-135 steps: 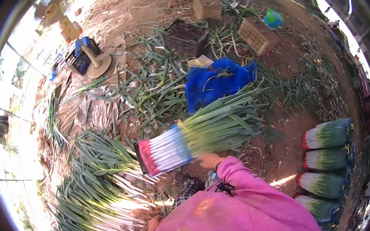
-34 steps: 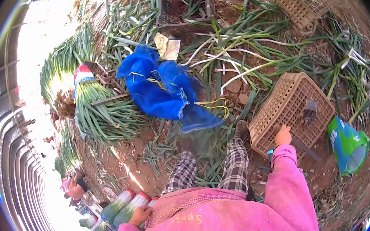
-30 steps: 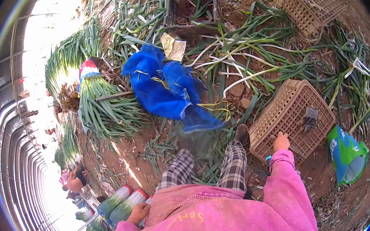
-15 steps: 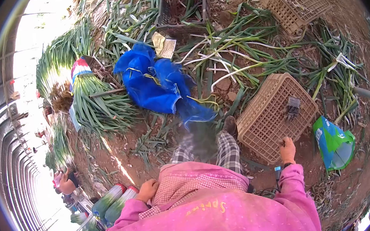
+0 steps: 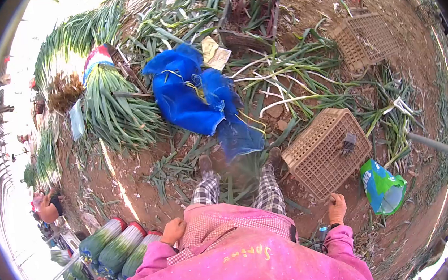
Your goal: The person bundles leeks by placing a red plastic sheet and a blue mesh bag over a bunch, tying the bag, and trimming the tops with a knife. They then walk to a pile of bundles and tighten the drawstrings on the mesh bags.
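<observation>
My left hand (image 5: 174, 231) hangs beside my checked apron (image 5: 200, 232), fingers curled in, with nothing showing in it. Loosely closed, my right hand (image 5: 337, 208) is near the lower corner of an upturned tan plastic crate (image 5: 324, 155); no object shows in it. A small dark object (image 5: 349, 144) rests on the crate's bottom. In front of my feet lies a crumpled blue mesh bag (image 5: 186, 103) with yellow cord. Left of it is a bundle of green onions (image 5: 117, 106), tied with a red, white and blue wrap (image 5: 98, 60).
Loose green onions (image 5: 287, 75) are strewn ahead. A dark crate (image 5: 249, 36) and another tan crate (image 5: 364, 39) stand farther off. At right are a green-and-blue bag (image 5: 382, 187) and a grey pole (image 5: 443, 148). Bagged onion bundles (image 5: 118, 245) lie lower left; a person (image 5: 48, 206) is beyond.
My view has shifted, so more bagged bundles show at lower left and both my shoes are now visible. My right hand sits lower, apart from the crate's top. The blue bag lies much as before.
</observation>
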Tool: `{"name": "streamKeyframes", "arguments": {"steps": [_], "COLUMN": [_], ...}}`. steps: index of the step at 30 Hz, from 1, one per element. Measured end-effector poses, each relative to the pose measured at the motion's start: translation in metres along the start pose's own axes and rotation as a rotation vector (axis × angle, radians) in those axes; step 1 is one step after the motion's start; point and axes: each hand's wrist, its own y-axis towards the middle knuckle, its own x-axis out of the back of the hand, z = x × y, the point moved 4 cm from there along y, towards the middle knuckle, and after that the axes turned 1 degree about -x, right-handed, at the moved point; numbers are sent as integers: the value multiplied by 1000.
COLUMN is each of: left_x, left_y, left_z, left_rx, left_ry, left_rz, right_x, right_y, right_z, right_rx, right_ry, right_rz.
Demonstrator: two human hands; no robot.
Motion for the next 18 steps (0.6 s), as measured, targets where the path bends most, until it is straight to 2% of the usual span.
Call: {"name": "streamKeyframes", "arguments": {"steps": [5,6,9,13,14,18], "left_x": [20,20,83,116,112,83], "left_y": [33,48,54,62,66,56], "left_z": [72,99,111,148,160,185], "left_rx": [-61,-12,-95,-72,-90,4], "left_ry": [-4,76,-125,-169,-181,-342], "left_rz": [20,0,-52,-100,-93,-43], "right_x": [7,4,-24,-35,-40,-39], "right_y": [-35,-47,-84,-123,-129,-122], "right_z": [77,92,123,205,201,211], "right_rx": [-63,-45,46,-52,4,-107], "right_ry": [2,-10,-42,120,-36,168], "right_rz": [-112,-153,-195,-116,-129,-103]}}
